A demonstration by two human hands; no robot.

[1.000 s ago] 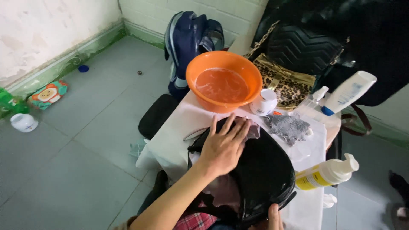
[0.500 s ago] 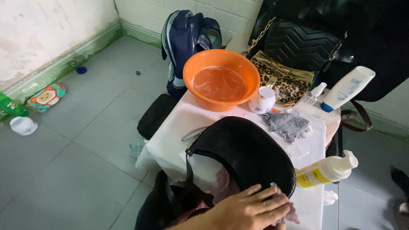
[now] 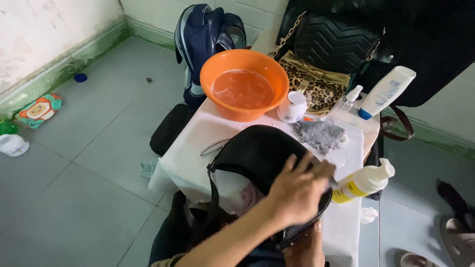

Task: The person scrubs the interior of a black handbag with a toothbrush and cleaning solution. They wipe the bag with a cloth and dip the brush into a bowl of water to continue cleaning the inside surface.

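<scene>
Left hand (image 3: 297, 190) is pressing flat, fingers spread, on the black handbag (image 3: 257, 155) lying on the white worktop (image 3: 190, 153) near the orange basin (image 3: 244, 91), while right hand (image 3: 304, 247) is steadying the bag's lower edge, its grip unclear.

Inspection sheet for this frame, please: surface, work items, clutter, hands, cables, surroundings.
Surface: small table under white cloth.
Work items: black handbag lying on the cloth.
Clutter: orange basin of liquid, white jar, grey cloth, yellow pump bottle, white lotion bottle, leopard-print pouch.
Hands: left hand flat on the handbag, no closed grip; right hand under the handbag's near edge, grip unclear.
Cables: nothing seen.
Surroundings: grey tiled floor, blue backpack.
</scene>
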